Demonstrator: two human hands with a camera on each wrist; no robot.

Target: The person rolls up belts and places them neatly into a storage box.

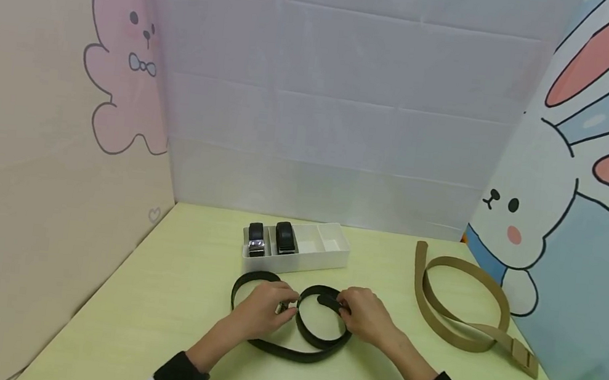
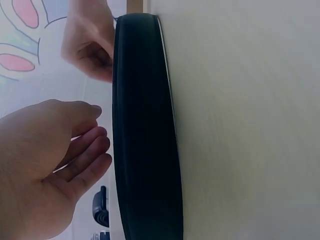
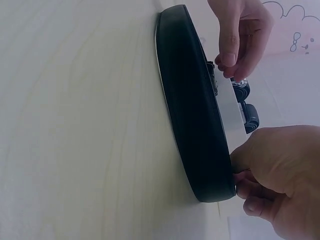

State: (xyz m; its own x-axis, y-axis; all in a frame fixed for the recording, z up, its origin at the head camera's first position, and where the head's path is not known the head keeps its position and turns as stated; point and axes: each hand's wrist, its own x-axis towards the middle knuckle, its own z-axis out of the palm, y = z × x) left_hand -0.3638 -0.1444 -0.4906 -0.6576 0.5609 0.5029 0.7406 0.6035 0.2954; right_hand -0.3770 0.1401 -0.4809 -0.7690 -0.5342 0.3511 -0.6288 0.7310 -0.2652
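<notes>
A black belt point(image 1: 287, 353) stands on its edge on the table, its right part curled into a loop and its left part in a wider curve. My right hand point(image 1: 366, 314) pinches the strap at the right side of the loop; in the right wrist view, thumb and fingers point(image 3: 245, 185) meet at the belt's edge. My left hand point(image 1: 264, 309) hovers inside the left curve, close to the metal buckle point(image 1: 283, 306). In the left wrist view its fingers point(image 2: 92, 150) are loosely bent with nothing between them. Part of the loop hides behind the right hand.
Behind the belt stands a white divided box point(image 1: 302, 261) with two rolled black belts point(image 1: 256, 239) in its left compartments. A tan webbing belt point(image 1: 461, 339) lies loosely coiled at the right. Printed panels wall the table on both sides, with a pale sheet at the back.
</notes>
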